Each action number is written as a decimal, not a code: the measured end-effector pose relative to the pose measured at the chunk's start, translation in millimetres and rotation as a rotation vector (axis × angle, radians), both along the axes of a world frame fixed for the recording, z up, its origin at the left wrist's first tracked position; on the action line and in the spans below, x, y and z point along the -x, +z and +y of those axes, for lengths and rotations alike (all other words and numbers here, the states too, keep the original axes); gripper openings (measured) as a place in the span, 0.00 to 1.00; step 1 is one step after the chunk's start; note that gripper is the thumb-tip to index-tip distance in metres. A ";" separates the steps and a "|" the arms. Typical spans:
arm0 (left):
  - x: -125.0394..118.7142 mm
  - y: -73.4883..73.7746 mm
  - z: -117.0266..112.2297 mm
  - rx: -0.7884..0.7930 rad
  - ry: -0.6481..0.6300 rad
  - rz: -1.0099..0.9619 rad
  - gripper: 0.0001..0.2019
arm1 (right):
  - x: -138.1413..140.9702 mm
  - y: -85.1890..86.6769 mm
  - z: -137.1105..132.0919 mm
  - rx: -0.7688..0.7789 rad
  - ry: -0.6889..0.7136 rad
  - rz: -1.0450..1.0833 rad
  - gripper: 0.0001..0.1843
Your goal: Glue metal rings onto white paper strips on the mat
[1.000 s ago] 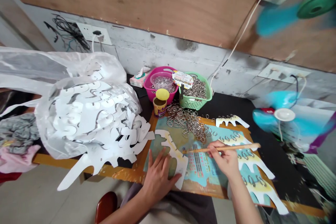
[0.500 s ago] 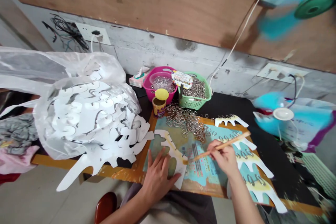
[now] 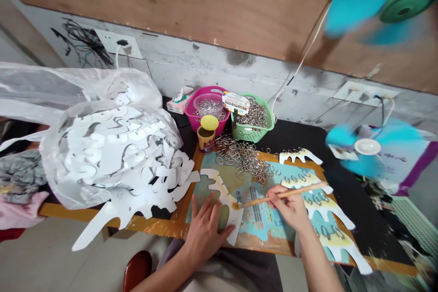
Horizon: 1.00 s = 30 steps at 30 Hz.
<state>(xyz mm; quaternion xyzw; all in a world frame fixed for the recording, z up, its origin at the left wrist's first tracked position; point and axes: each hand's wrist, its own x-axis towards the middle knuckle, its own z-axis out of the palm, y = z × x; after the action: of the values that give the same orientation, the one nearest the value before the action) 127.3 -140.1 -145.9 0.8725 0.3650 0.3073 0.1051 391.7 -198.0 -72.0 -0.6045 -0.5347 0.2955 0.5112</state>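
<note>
Brush point(image 3: 255, 201) pinched in my right hand point(image 3: 290, 207) should, I think, stroke lightly along the card point(image 3: 224, 191) edge while my flat, spread left hand point(image 3: 205, 230) pins it.

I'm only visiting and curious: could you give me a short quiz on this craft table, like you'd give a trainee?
1. What does the right hand hold? A) scissors B) a wooden-handled brush C) a tissue
2. True or false: the left hand rests flat, fingers spread, on the white card cut-out.
3. Fill in: the loose pile of metal rings lies just in front of the ____ basket.
Key: 1 B; 2 true; 3 green.
</note>
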 end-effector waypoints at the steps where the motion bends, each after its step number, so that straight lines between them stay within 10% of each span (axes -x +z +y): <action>1: -0.1 0.1 0.0 -0.003 0.002 -0.001 0.19 | -0.8 -0.5 -1.0 0.003 -0.014 -0.004 0.13; 30: 0.7 -1.0 0.7 -0.003 -0.006 0.020 0.19 | -2.9 1.8 -23.0 -0.073 -0.037 -0.092 0.12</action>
<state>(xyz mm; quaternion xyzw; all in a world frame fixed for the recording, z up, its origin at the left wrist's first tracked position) 126.6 -139.4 -146.9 0.8767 0.3631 0.2990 0.1011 394.7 -221.0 -70.2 -0.6084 -0.5568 0.2382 0.5130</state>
